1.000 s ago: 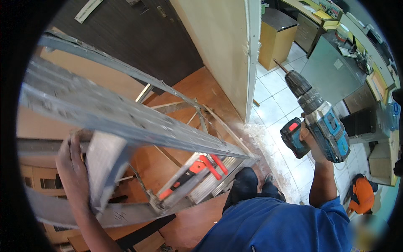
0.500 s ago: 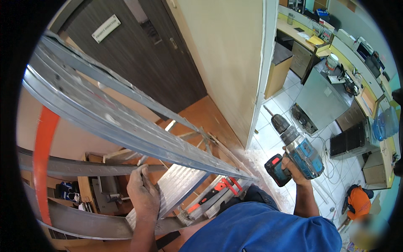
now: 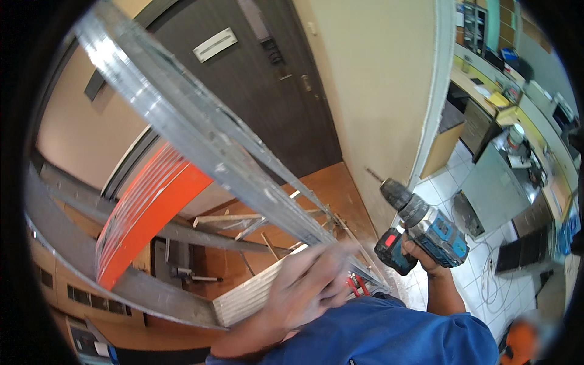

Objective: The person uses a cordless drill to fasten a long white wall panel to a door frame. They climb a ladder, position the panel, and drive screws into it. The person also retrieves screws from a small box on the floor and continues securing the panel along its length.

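Note:
My right hand (image 3: 424, 255) grips a blue and black cordless drill (image 3: 437, 236) by its handle, the long bit pointing up and left beside the wall corner. My left hand (image 3: 307, 286) is smeared by motion in front of my body, over a ridged aluminium step (image 3: 246, 298) of the ladder; its fingers do not read clearly, and I cannot tell whether it holds anything. Along my left side rises the metal stepladder (image 3: 207, 152), with an orange top piece (image 3: 155, 213). A red-handled tool (image 3: 359, 285) is partly hidden behind the left hand.
Beyond the ladder is a dark wooden door (image 3: 249, 91), with a cream wall (image 3: 371, 79) to its right. A grey cabinet (image 3: 499, 176) and a black box (image 3: 523, 249) stand on white floor tiles. Low at right is a person in orange (image 3: 518, 342); wooden pieces (image 3: 228, 219) lie below.
My left hand has moved right, from beside the ladder step to in front of my body. The drill stays in my right hand. The view has turned left, showing more of the orange piece.

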A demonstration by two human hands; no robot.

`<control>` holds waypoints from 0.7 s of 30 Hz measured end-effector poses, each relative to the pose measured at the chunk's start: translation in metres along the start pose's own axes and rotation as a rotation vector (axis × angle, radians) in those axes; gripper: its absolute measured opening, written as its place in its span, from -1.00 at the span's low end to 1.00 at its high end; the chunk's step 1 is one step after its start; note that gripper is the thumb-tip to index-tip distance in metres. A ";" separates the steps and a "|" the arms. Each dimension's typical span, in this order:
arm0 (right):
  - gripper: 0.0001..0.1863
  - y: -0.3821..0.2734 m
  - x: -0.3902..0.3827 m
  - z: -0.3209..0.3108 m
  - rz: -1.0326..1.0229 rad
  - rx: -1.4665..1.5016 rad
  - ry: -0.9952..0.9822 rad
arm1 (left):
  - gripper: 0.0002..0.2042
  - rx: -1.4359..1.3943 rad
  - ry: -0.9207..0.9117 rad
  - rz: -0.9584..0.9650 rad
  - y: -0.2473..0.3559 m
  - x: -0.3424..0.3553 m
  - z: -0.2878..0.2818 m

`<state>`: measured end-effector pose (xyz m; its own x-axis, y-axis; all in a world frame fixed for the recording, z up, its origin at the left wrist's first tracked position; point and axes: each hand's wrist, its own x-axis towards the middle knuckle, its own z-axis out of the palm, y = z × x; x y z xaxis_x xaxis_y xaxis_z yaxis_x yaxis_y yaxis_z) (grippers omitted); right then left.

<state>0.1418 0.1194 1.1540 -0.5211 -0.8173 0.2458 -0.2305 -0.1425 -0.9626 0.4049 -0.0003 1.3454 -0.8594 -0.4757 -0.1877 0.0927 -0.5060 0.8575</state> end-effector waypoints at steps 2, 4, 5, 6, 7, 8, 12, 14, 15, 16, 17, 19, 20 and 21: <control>-0.47 -0.012 0.011 0.004 -0.021 0.141 0.028 | -0.56 -0.196 -0.036 -0.077 0.000 0.031 0.025; -0.43 -0.026 0.021 0.008 -0.038 0.261 0.060 | -0.59 -0.240 -0.003 -0.116 0.003 0.057 0.038; -0.40 -0.033 0.025 0.009 -0.039 0.306 0.088 | -0.60 -0.252 0.024 -0.164 0.002 0.069 0.041; -0.33 -0.041 0.028 0.009 -0.110 0.270 0.136 | -0.59 -0.264 0.064 -0.209 -0.001 0.079 0.043; -0.31 -0.048 0.030 0.008 -0.116 0.280 0.137 | -0.58 -0.202 0.050 -0.158 -0.006 0.088 0.044; -0.29 -0.055 0.032 0.006 -0.123 0.286 0.144 | -0.58 -0.139 0.060 -0.133 -0.012 0.095 0.045; -0.31 -0.081 0.035 -0.003 -0.158 0.287 0.088 | -0.53 0.110 0.122 -0.027 -0.034 0.117 0.049; -0.35 -0.090 0.036 -0.004 -0.130 0.270 0.056 | -0.52 0.298 0.142 0.037 -0.039 0.127 0.051; -0.38 -0.093 0.037 -0.004 -0.091 0.282 0.043 | -0.52 0.386 0.152 0.067 -0.041 0.130 0.052; -0.40 -0.095 0.037 -0.004 -0.088 0.282 0.047 | -0.53 0.473 0.173 0.085 -0.043 0.133 0.053; -0.41 -0.096 0.038 -0.004 -0.087 0.282 0.050 | -0.53 0.522 0.162 0.154 -0.045 0.135 0.054; -0.52 -0.096 0.040 -0.004 -0.109 0.252 0.033 | -0.54 0.621 0.155 0.280 -0.049 0.140 0.055; -0.55 -0.095 0.041 -0.004 -0.117 0.233 0.009 | -0.54 0.629 0.145 0.239 -0.050 0.142 0.054; -0.57 -0.094 0.042 -0.005 -0.107 0.245 0.003 | -0.54 0.636 0.132 0.201 -0.051 0.143 0.053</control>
<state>0.1376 0.1016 1.2555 -0.5074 -0.7885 0.3476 -0.0791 -0.3591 -0.9300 0.2508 -0.0044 1.2996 -0.7841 -0.6204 -0.0178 -0.1048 0.1040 0.9890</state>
